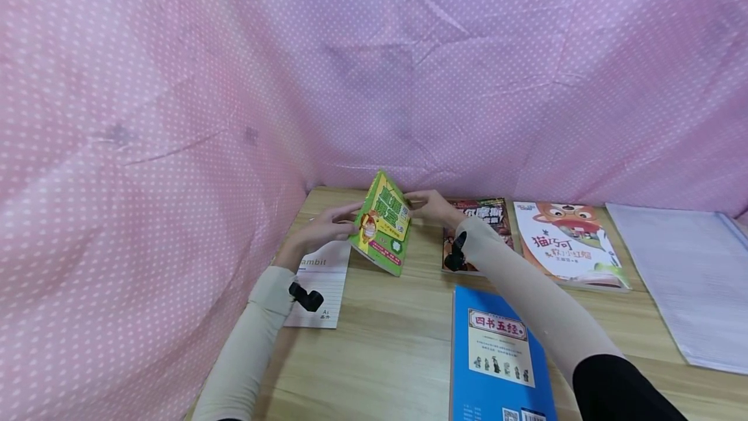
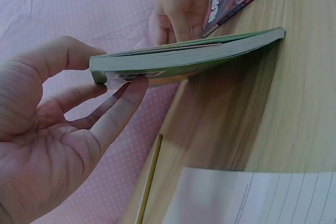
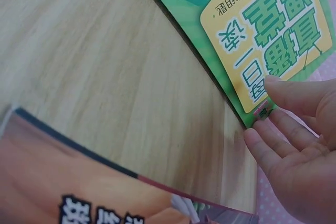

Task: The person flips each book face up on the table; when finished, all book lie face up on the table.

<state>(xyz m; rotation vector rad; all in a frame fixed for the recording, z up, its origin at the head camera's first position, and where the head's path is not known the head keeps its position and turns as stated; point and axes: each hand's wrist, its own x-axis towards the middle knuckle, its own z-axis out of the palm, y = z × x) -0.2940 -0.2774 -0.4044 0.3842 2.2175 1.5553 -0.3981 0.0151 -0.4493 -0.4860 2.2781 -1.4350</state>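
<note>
A green paperback book [image 1: 382, 226] stands tilted on the wooden table [image 1: 386, 343], its near edge on the wood and its far edge raised. My left hand [image 1: 341, 216] pinches the far left corner; the left wrist view shows the thumb on top and the fingers under the green book [image 2: 189, 56]. My right hand [image 1: 416, 201] pinches the far right corner. In the right wrist view its thumb lies on the cover of the green book [image 3: 262, 35] and its fingers lie beneath. The left hand [image 2: 107, 77] and right hand [image 3: 262, 111] both grip only the edge.
A lined notepad [image 1: 318, 284] lies under my left forearm. Right of the green book lie a dark-covered book [image 1: 485, 219], an orange fox book [image 1: 567, 242], a white sheet [image 1: 695, 271] and, nearer, a blue book [image 1: 497, 356]. Pink dotted cloth [image 1: 374, 70] walls the back and left.
</note>
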